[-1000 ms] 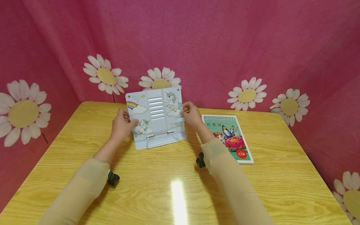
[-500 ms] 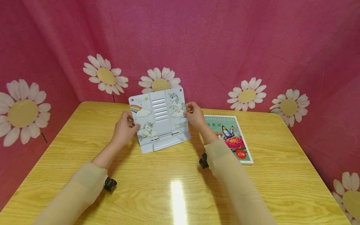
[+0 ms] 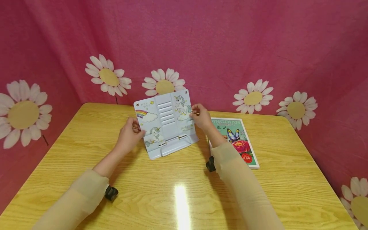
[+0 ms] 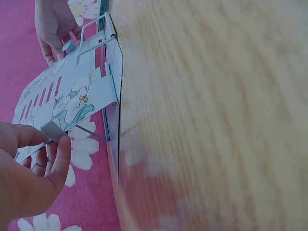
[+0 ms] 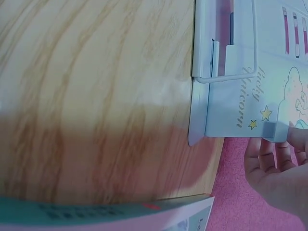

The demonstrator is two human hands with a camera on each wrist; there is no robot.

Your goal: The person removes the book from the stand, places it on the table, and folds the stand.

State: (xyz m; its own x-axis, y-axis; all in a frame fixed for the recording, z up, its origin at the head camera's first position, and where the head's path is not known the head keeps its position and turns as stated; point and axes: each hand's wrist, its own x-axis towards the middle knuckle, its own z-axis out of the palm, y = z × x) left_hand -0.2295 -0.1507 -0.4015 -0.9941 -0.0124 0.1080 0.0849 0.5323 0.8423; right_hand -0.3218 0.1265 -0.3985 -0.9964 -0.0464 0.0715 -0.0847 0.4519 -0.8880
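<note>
A pale reading stand (image 3: 169,123) with unicorns, a rainbow and slots printed and cut into its panel stands on the table, turned slightly askew. My left hand (image 3: 130,133) pinches its left edge; in the left wrist view thumb and finger are at a small grey side tab (image 4: 54,130). At the opposite edge, my right hand (image 3: 202,118) holds the panel by a matching side tab (image 5: 282,120). A wire page holder (image 5: 226,78) crosses the lower front. Seen from the left wrist, the panel leans up from its base plate (image 4: 114,96), with a thin metal strut (image 4: 91,133) between them.
Right of the stand lies a green picture-covered book (image 3: 242,140), partly covered by my right forearm. The wooden table (image 3: 143,191) reaches back to a pink curtain (image 3: 201,48) with white daisies. Black wrist cameras (image 3: 111,193) hang under both sleeves.
The reading stand has shifted a little rightward and toward me, turning counterclockwise so its right side sits higher. Both hands have moved along with it, keeping their holds. The book stays put.
</note>
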